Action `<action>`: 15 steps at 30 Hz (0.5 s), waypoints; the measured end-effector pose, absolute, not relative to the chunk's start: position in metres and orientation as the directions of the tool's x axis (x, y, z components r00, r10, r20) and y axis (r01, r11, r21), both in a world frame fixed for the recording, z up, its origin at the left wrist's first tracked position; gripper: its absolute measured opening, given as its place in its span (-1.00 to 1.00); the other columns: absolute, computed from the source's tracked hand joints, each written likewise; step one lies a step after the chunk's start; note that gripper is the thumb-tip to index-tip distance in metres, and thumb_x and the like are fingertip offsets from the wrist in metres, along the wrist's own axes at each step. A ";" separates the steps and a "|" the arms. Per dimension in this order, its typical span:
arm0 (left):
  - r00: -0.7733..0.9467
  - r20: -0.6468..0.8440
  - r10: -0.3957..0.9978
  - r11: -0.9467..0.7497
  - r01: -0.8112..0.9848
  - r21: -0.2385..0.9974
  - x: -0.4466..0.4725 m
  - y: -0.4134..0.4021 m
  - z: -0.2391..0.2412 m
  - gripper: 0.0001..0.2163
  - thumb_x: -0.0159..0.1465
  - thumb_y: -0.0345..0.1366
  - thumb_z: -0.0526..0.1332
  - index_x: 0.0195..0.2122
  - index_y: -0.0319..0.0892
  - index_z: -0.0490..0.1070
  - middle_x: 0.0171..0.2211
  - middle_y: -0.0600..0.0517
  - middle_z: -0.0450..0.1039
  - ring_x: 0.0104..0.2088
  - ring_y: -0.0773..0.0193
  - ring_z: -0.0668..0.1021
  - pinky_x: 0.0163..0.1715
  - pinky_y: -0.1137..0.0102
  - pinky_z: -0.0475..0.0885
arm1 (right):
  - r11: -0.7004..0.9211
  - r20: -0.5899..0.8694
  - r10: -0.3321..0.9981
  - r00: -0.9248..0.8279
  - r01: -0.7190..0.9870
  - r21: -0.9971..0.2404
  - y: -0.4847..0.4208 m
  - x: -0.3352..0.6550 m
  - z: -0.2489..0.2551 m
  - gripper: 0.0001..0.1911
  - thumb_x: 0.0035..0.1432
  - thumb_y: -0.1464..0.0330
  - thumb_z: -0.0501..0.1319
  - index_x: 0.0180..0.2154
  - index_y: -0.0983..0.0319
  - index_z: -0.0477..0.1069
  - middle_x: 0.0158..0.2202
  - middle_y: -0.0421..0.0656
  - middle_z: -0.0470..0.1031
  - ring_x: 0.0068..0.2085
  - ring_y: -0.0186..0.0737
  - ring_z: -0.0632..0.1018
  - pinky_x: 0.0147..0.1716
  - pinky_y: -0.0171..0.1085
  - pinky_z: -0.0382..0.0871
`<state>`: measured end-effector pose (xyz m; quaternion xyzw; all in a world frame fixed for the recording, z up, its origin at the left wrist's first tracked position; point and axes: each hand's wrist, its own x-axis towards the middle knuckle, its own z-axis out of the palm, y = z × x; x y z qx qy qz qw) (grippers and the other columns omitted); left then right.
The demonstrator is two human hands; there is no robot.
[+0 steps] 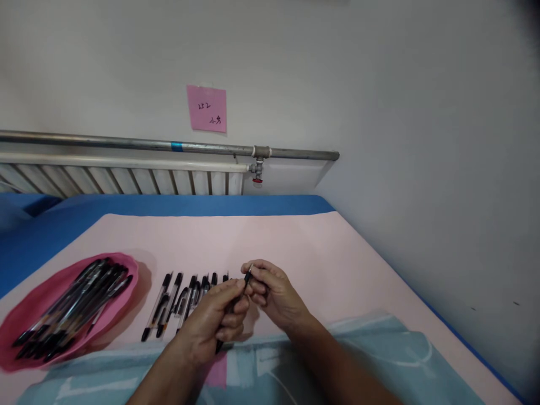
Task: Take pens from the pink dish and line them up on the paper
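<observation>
My left hand [215, 322] and my right hand [272, 292] meet over the pink sheet [295, 242], both closed on one black pen [247, 279]. The left fingers wrap the barrel; the right fingertips pinch its upper end. Just behind the hands, several clear pens with black caps [177, 301] lie side by side in a row on the sheet. Left of them a pink tray [126, 264] holds several more black pens [71, 309] in a heap.
The pink sheet covers a blue table [63, 225] that reaches the wall. A light blue printed cloth [379, 360] lies at the near edge under my forearms. A radiator with a metal pipe [126, 143] and a pink sticky note [206, 108] are on the wall behind.
</observation>
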<state>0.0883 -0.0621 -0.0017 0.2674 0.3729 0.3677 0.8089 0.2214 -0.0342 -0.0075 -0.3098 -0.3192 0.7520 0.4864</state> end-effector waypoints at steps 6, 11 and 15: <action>0.410 -0.401 0.819 0.556 -0.395 0.731 0.092 -0.064 -0.005 -0.72 0.07 -0.08 0.23 -0.41 -0.18 0.24 -0.66 0.24 0.13 -0.77 0.62 -0.02 -0.80 0.63 -0.22 | -0.243 -0.145 0.967 -0.212 -0.580 -0.778 -0.029 0.226 -0.006 -0.82 -0.08 0.29 0.28 -0.43 0.27 0.40 -0.55 -0.26 0.29 -0.63 -0.52 0.10 -0.74 -0.45 -0.13; 0.420 -0.396 0.816 0.546 -0.338 0.766 0.092 -0.064 -0.007 -0.75 0.11 -0.09 0.19 -0.41 -0.19 0.27 -0.66 0.24 0.13 -0.77 0.64 -0.01 -0.80 0.61 -0.21 | -0.163 -0.175 0.983 -0.051 -0.675 -0.719 -0.021 0.234 -0.012 -0.83 -0.08 0.31 0.27 -0.45 0.25 0.33 -0.40 -0.19 0.42 -0.63 -0.54 0.16 -0.75 -0.47 -0.10; 0.387 -0.409 0.826 0.541 -0.341 0.769 0.091 -0.063 -0.006 -0.74 0.10 -0.09 0.21 -0.40 -0.19 0.28 -0.65 0.23 0.15 -0.77 0.63 0.01 -0.79 0.61 -0.21 | -0.136 -0.180 0.984 0.007 -0.626 -0.768 -0.020 0.238 -0.010 -0.86 -0.12 0.36 0.26 -0.49 0.26 0.31 -0.48 -0.23 0.39 -0.64 -0.53 0.20 -0.77 -0.47 -0.10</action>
